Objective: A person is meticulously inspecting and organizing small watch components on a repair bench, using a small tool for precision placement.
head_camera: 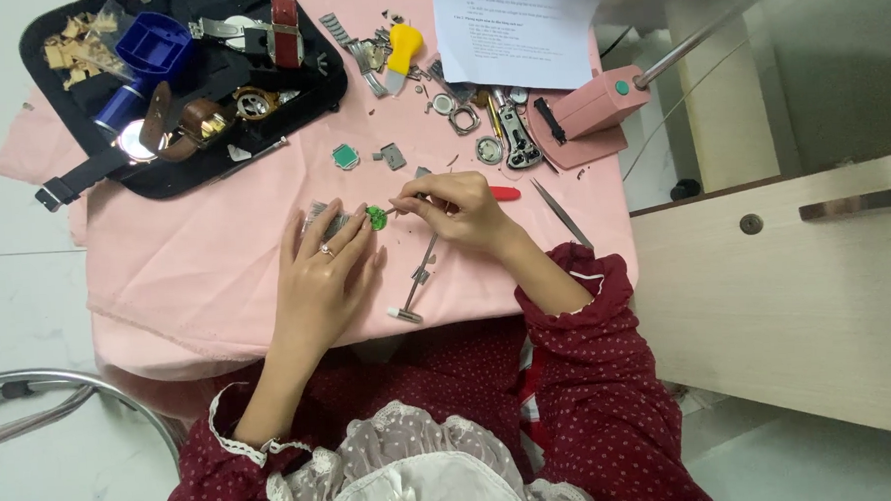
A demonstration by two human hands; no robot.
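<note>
Two hands meet over the pink cloth (196,261) on the counter. My left hand (321,276) lies nearly flat, fingers narrow, pinning a small green watch part (375,218) with a metal band piece (324,221) at its 9 o'clock. My right hand (459,208) is closed on a thin red-handled tool (503,193), tip touching the green part from 3 o'clock. I judge it best to keep the part pressed firmly and work the tip gently. A black tray (187,172) of watches sits at 11 o'clock, tweezers (562,213) at 3 o'clock.
</note>
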